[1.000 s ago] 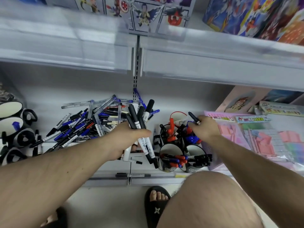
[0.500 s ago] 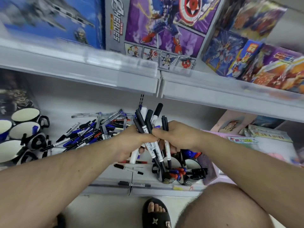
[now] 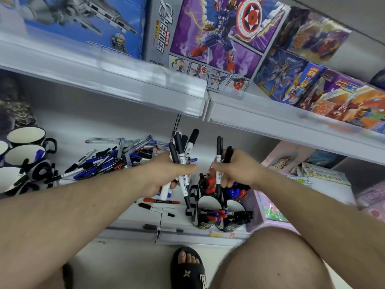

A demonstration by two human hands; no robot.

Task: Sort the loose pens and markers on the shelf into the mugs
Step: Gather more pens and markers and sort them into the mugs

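Observation:
My left hand (image 3: 166,174) grips a bundle of black-capped markers (image 3: 183,147) upright above the shelf. Beside it my right hand (image 3: 237,170) holds two or three black markers (image 3: 219,151), their lower ends hanging over the black-and-white mugs (image 3: 208,202) at the shelf's front, which hold red, blue and black markers. A heap of loose pens and markers (image 3: 112,159) lies on the white shelf to the left. A red marker (image 3: 161,201) and a black one (image 3: 156,209) lie near the front, below my left hand.
More mugs (image 3: 25,157) stand at the far left, some with markers in them. Pink stationery boxes (image 3: 268,207) crowd the right of the shelf. The upper shelf's edge (image 3: 145,86) with toy boxes overhangs. My knee and sandalled foot (image 3: 187,268) are below the shelf front.
My right hand went from the mugs to the left hand's bundle, took a few black markers from it, and has now drawn apart to the right. The camera tilted up.

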